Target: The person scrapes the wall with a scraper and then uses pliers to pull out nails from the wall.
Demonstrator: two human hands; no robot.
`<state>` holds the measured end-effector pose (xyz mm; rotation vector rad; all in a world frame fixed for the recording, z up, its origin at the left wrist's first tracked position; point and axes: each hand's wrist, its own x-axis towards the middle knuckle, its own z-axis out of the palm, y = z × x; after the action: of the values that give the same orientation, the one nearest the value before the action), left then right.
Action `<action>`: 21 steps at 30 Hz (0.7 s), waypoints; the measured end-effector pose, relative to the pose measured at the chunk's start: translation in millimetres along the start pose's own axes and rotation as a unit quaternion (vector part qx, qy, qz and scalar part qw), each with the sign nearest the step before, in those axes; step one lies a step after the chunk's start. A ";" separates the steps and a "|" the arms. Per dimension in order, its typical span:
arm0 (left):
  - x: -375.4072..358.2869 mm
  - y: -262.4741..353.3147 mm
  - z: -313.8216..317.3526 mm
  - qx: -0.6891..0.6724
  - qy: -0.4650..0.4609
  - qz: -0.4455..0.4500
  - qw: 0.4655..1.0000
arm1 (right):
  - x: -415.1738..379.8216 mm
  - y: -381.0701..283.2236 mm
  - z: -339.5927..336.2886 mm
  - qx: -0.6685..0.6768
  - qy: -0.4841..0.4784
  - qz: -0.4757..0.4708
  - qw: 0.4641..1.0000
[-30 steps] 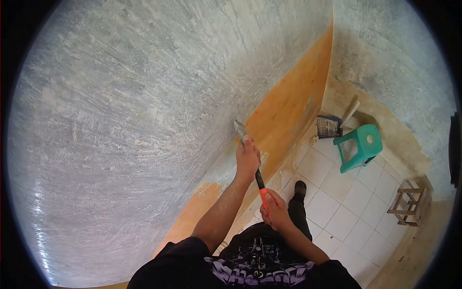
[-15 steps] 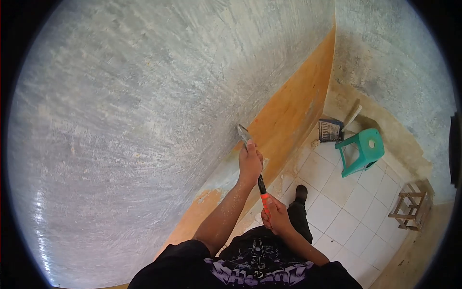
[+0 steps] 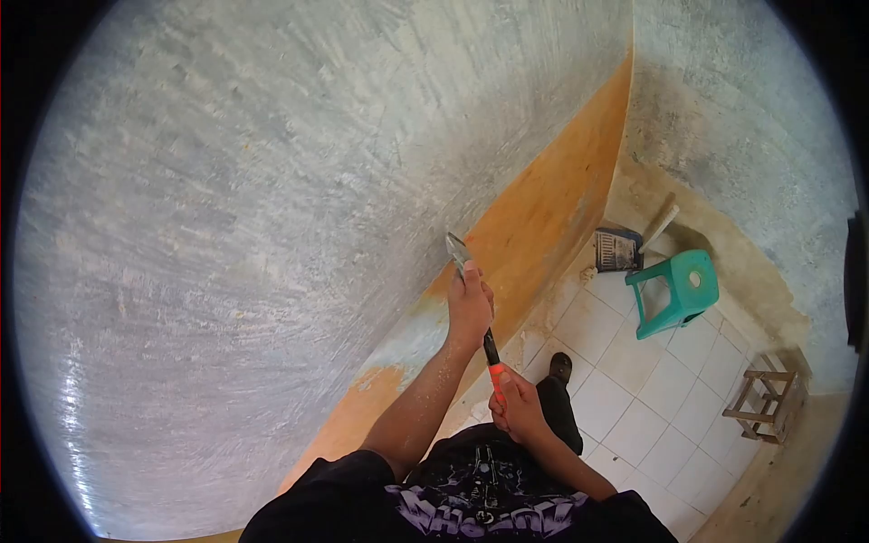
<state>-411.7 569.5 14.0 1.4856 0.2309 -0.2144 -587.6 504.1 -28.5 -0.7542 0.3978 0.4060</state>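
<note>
A long scraper (image 3: 491, 347) with a metal head, a black shaft and an orange-red grip slants across the middle of the view. Near its head, my left hand (image 3: 470, 306) is wrapped round the upper part. Lower down, my right hand (image 3: 519, 407) is closed round the orange-red grip. The metal head lies at the wall (image 3: 272, 226), by the border between its grey upper surface and the orange band (image 3: 543, 195). Below that head, a pale patch (image 3: 421, 335) shows in the band.
A green plastic stool (image 3: 674, 294) stands on the white tiled floor (image 3: 634, 348) at the right. Beside it are a dark dustpan (image 3: 617, 250) and a pale stick (image 3: 659, 226). A small wooden stool (image 3: 765, 401) stands at the far right, near the wall.
The view has shifted slightly, so the stools and dustpan appear a little further left. Both hands keep their hold on the scraper, nearly in the same place.
</note>
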 end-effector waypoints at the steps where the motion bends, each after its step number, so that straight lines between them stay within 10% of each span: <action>1: 1.5 1.9 4.3 0.001 0.001 0.000 1.000 | 1.5 -3.4 -1.6 0.000 0.000 -0.001 1.000; 21: -6.3 2.6 5.6 -0.042 0.015 0.009 0.999 | -0.4 -11.6 -14.2 -0.016 -0.010 0.012 1.000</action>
<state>-416.9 564.0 18.7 1.4079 0.2470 -0.1658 -585.1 486.1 -31.1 -0.7768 0.3822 0.4432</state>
